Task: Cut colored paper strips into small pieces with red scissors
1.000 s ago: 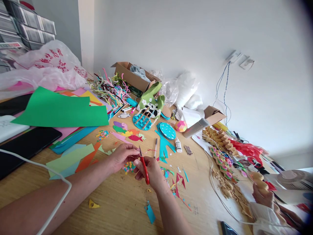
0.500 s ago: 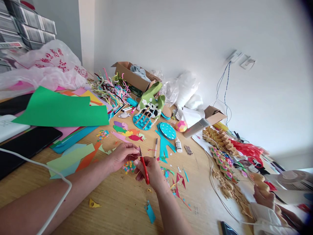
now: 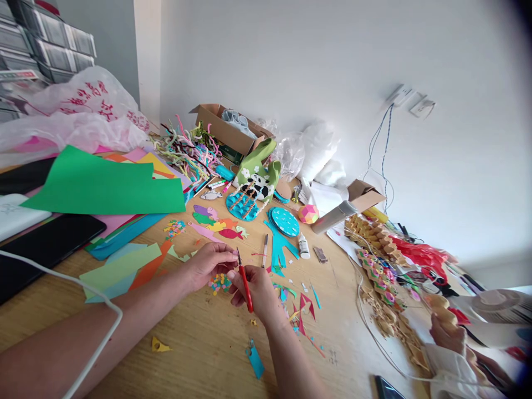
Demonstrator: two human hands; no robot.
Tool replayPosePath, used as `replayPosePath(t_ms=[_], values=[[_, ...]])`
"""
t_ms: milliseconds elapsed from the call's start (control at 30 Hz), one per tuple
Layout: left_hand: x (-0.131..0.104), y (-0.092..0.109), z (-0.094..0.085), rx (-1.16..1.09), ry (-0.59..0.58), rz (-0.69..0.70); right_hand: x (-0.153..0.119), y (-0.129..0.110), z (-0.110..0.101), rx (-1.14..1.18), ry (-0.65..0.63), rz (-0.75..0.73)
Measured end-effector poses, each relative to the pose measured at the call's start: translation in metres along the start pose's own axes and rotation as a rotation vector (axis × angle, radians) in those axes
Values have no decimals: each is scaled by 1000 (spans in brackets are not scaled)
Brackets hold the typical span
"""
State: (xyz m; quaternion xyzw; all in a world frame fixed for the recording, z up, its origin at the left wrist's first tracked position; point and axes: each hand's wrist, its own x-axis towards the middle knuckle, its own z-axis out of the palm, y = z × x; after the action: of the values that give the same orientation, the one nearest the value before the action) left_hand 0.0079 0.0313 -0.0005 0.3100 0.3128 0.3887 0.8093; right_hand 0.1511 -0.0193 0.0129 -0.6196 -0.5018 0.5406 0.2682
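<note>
My right hand (image 3: 258,292) is wrapped round red-handled scissors (image 3: 246,289), whose blades point up and away from me. Close by the blade tips, the fingers of my left hand (image 3: 213,265) are pinched together; whatever they hold is too small to make out. Beneath the hands lies a heap of small coloured paper dots (image 3: 219,283). Just beyond them several cut-out paper fish (image 3: 230,233) lie in a group, purple, green, yellow, orange and red. A pen-like tool (image 3: 265,251) and a blue paper offcut (image 3: 277,249) rest past my right hand.
Green paper (image 3: 103,185) tops coloured sheets at left, near a black phone-like slab (image 3: 54,244). Pipe cleaners (image 3: 189,147), a cardboard box (image 3: 226,130) and a panda bag (image 3: 260,172) stand behind. A glue bottle (image 3: 303,246) and paper scraps (image 3: 305,307) lie right. Another person's hand (image 3: 449,335) is far right.
Almost nothing differs. The scissor blades and left fingertips have shifted very slightly; both hands keep the same grip.
</note>
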Motion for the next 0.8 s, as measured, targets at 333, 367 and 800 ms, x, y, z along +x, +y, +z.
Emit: replayPosePath(t_ms=[333, 367, 800], values=[[1, -2, -2, 5, -36, 6, -3, -4, 0, 16, -6, -38], [1, -2, -2, 7, -36, 5, -3, -4, 0, 9, -9, -36], [1, 0, -3, 17, -22, 4, -3, -4, -3, 6, -27, -31]])
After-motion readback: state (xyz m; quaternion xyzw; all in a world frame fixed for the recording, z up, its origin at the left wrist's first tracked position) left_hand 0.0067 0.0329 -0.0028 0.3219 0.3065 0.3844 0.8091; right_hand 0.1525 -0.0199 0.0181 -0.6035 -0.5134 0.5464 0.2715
